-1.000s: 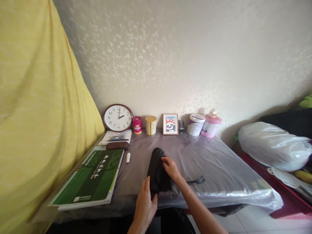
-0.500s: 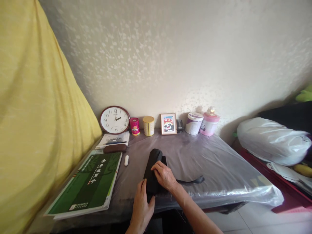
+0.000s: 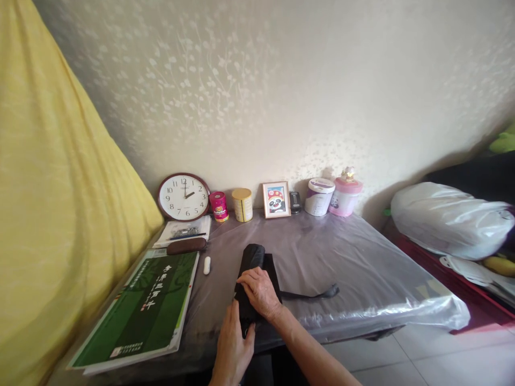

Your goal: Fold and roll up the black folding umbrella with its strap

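Observation:
A black bundle that looks like a folding umbrella point(image 3: 252, 257) lies lengthwise near the table's front edge, its fabric rolled along the left side. A flat dark flap point(image 3: 273, 272) of the same fabric spreads out on its right, and a black strap point(image 3: 309, 295) trails to the right over the table cover. My left hand point(image 3: 234, 343) grips the near end, thumb on one side and fingers on the other. Across the middle of the roll, my right hand point(image 3: 259, 292) is closed over the fabric, fingers bent toward the left. My palms hide part of the bundle.
Left of the bundle lie a green book point(image 3: 148, 305), a brown case point(image 3: 186, 246) and a small white object point(image 3: 207, 265). Along the wall stand a clock point(image 3: 184, 197), several tins and tubs, and a picture frame point(image 3: 276, 199). A white plastic bag point(image 3: 450, 220) is at right.
My right hand has shifted slightly left and nearer over the roll, its fingers now reaching across it. More of the flap shows on the right. The view has shifted slightly.

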Tool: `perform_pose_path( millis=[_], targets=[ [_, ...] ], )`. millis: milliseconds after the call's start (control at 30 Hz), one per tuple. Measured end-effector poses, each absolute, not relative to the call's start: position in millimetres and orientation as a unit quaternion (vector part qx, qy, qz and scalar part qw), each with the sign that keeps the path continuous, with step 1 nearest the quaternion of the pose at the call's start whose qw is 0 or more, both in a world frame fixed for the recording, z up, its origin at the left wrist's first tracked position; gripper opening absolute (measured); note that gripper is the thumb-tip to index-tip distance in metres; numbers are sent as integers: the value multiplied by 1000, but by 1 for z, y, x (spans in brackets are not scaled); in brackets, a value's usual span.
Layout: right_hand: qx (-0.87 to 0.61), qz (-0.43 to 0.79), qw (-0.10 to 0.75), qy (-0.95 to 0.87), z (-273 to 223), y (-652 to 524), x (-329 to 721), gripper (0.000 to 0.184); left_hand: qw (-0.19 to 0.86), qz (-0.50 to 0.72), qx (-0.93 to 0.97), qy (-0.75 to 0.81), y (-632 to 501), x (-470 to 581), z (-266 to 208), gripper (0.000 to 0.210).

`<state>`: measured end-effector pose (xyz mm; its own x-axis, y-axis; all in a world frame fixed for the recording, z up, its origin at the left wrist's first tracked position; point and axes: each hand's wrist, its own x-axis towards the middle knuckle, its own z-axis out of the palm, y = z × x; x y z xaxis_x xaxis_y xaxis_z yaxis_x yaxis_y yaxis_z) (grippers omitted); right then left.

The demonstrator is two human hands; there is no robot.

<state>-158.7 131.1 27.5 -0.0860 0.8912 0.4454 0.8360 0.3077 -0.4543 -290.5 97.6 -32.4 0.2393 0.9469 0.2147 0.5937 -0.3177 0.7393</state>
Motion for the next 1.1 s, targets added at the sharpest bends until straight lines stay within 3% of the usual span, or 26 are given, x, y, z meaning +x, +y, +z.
perform_pose_path(
  millis=[100, 500, 1100],
  targets=[
    [-587, 49, 342, -732, 27, 131, -163, 22, 266, 329, 753, 504, 95, -290, -18, 72],
    [-544, 66, 357, -757, 25, 133, -152, 24, 262, 294, 766, 508, 92, -290, -21, 57],
    [-596, 74, 288, -746, 17, 222, -114, 25, 283, 274, 764, 511, 92, -289, -14, 59]
  ],
)
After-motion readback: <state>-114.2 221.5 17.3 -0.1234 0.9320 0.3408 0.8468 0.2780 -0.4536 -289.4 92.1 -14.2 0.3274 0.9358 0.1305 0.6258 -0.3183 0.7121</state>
